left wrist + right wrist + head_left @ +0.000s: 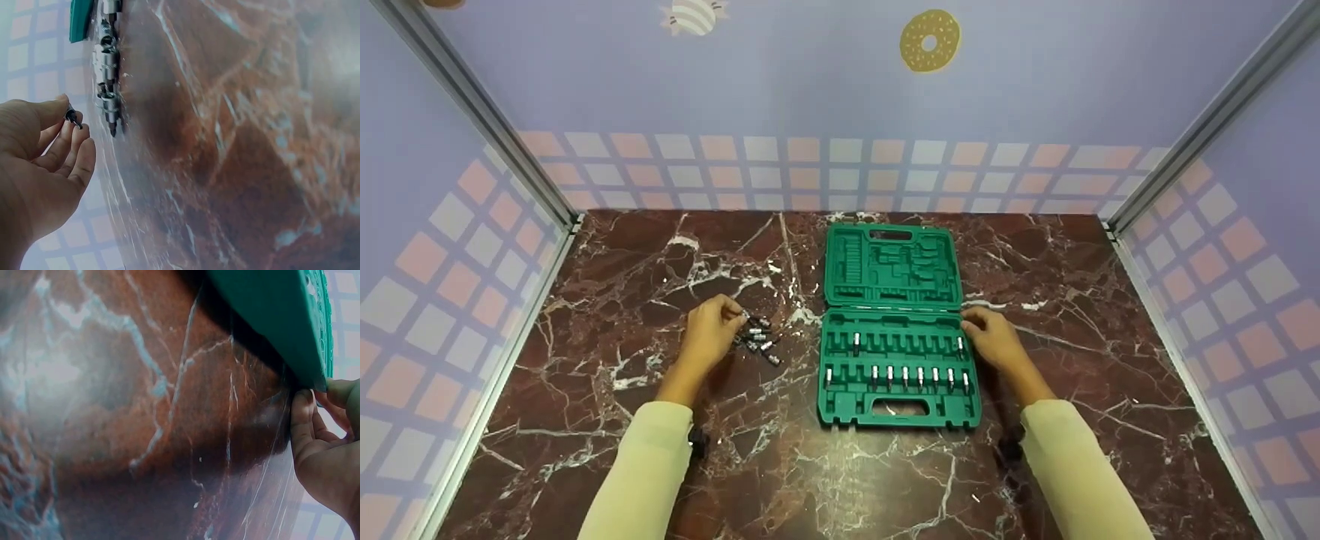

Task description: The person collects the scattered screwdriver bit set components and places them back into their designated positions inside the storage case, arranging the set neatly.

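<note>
My left hand point(707, 331) pinches a small socket bit point(73, 118) between thumb and fingertips, over a loose pile of metal socket bits point(766, 346) on the tabletop. In the left wrist view its dark tip points away from the palm. An opened green plastic case point(844, 409) lies to the right, lid folded back. Several bits point(905, 376) sit along its lower row of slots, with one bit point(856, 343) and another point(960, 347) in the upper row. At the case's right edge, my right hand point(994, 339) grips the rim between thumb and fingers.
The case lid point(851, 234) has moulded recesses and reaches toward the back wall point(840, 82). Patterned side panels point(435, 247) enclose the brown marbled tabletop point(780, 472) on left and right.
</note>
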Demonstrator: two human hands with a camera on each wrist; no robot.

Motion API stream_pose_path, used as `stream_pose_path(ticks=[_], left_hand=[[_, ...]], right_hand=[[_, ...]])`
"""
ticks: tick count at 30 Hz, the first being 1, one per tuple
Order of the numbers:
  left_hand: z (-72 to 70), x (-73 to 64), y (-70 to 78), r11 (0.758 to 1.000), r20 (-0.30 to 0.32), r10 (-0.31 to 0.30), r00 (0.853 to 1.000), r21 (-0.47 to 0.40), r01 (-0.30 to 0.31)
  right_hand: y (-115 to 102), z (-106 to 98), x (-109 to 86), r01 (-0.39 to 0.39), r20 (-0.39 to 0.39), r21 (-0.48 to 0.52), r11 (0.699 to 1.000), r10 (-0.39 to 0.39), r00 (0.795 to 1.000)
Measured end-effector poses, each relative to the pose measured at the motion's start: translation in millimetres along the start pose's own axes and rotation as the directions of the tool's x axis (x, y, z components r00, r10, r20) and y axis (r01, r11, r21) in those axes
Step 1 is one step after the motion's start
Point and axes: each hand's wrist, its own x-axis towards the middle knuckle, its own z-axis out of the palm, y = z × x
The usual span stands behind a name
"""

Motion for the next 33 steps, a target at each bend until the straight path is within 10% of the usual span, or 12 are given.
stream_pose_path(ticks=[33], left_hand=[[25.7, -18.2, 83.9, 0.977, 0.223, 0.049, 0.974, -0.214, 0.0]], right_hand=[[1.8, 2.5, 2.3, 0.03, -0.023, -0.005, 1.0, -0.031, 0.999]])
